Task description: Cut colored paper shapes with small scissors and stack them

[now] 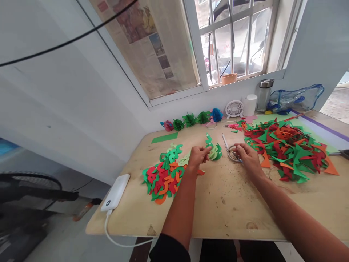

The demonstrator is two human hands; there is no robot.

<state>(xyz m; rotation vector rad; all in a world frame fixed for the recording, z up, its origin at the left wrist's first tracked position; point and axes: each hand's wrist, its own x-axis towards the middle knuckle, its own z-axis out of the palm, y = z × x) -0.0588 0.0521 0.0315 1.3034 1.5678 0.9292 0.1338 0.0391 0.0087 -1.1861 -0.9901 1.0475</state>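
My left hand point(200, 155) is closed in a pinch beside a small cluster of light and dark green paper pieces point(215, 152); what its fingers hold is too small to make out. To the right, my right hand point(245, 154) has its fingers closed on a grey ring-shaped item point(232, 153), perhaps a roll of tape. A white pen point(225, 141) lies just behind that ring. Left of my left hand is a pile of curved red, green and orange paper pieces point(163, 178). A larger heap of pointed paper scraps point(291, 145) lies on the right.
Folded paper figures point(189, 119), a small white fan point(234, 109), a white cylinder point(249, 105) and a glass bottle point(264, 96) line the table's back edge. Pink scissors point(233, 126) lie before the fan. A white power bank point(115, 193) with a cable sits at the left edge.
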